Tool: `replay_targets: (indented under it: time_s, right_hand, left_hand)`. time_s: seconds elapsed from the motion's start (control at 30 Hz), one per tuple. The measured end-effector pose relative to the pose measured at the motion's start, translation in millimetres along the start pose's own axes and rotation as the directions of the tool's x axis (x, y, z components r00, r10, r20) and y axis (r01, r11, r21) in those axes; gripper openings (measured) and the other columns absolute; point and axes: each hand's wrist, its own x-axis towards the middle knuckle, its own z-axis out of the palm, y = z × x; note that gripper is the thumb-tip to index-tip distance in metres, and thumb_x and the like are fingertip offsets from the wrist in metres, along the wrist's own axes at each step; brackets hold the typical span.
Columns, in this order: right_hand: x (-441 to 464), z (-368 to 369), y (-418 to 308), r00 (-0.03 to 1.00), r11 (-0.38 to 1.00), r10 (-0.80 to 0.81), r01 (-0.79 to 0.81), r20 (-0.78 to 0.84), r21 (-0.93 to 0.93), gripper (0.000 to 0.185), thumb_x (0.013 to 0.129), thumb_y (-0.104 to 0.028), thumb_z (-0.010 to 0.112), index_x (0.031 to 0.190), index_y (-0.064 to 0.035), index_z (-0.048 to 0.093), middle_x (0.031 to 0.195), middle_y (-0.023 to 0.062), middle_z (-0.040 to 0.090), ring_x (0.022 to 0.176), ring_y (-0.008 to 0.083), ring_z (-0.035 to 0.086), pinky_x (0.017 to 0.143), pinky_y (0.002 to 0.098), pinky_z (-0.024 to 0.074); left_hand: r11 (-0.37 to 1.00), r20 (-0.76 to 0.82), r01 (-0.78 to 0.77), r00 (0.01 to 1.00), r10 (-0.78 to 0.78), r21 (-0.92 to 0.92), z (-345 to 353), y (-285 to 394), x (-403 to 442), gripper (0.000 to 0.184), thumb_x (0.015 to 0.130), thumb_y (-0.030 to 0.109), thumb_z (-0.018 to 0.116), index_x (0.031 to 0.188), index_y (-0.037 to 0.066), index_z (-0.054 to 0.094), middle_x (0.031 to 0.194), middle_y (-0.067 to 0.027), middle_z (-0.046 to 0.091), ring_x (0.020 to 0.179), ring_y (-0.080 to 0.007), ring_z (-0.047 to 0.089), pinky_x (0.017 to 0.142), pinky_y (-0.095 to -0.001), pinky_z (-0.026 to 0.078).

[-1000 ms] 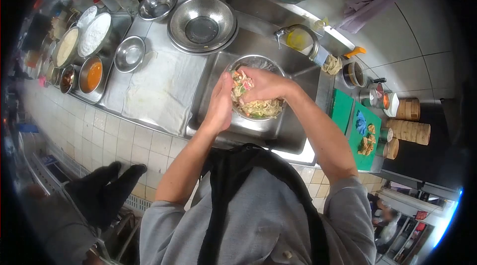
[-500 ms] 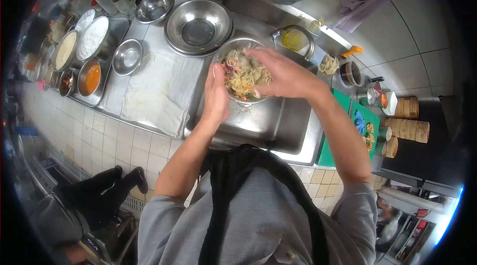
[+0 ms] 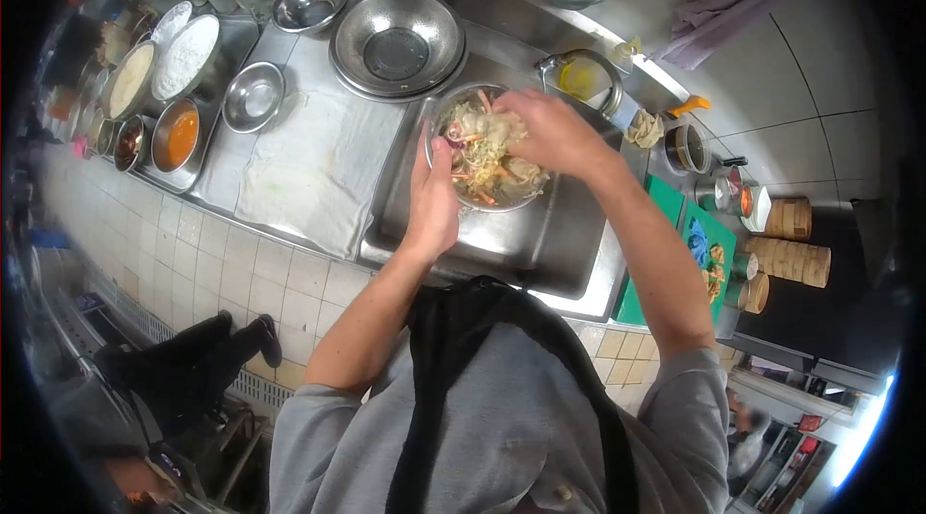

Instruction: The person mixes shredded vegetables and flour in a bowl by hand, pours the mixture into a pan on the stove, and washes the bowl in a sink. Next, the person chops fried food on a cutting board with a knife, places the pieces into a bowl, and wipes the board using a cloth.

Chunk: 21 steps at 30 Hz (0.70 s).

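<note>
Over the sink, a steel bowl holds a pale, wet mix of shredded vegetables with orange and purple strips. My left hand is closed on the bowl's left rim, its thumb on the inner side and the fingers mostly hidden outside. From the right, my right hand reaches in with fingers curled round some of the mix at the far side of the bowl; its fingertips are partly hidden by the food.
Stacked steel bowls stand behind a white cloth. To the left, a tray bears bowls of flour and orange liquid. Green cutting boards and bamboo steamers are at right. Another person's legs show lower left.
My right hand has drawn its fingers together on the mix and lifted some. My left thumb now lies over the rim. The bowl appears slightly further right, and the view has shifted a little.
</note>
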Motion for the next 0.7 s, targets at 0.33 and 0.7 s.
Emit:
replay_targets:
  time_s: [0.33,0.7]
  right_hand:
    - [-10.1,-9.1,-17.3,0.992,0.982,-0.106,0.114,-0.061,0.152,0.073,0.079,-0.028,0.084,0.139,-0.0018,0.051,0.13,0.0213,0.062,0.121,0.0343,0.06,0.103,0.0399,0.0476]
    - [-4.5,55.1,-17.3,0.965,0.616,0.157,-0.263,0.211,0.743,0.08,0.071,-0.02,0.086,0.139,0.0008,0.049,0.122,0.0143,0.066,0.112,0.0226,0.064,0.1,0.0327,0.0487]
  left_hand:
    - [0.997,0.02,-0.044,0.999,0.043,0.058,-3.2,2.8,-1.5,0.058,0.112,0.036,0.036,0.158,0.002,0.024,0.151,-0.0163,0.042,0.138,-0.0224,0.043,0.113,-0.0357,0.038]
    - [0.965,0.028,0.05,0.998,-0.06,0.259,3.4,15.8,-0.4,0.055,0.112,0.033,0.035,0.157,0.002,0.028,0.149,-0.0163,0.046,0.136,-0.023,0.046,0.114,-0.0347,0.037]
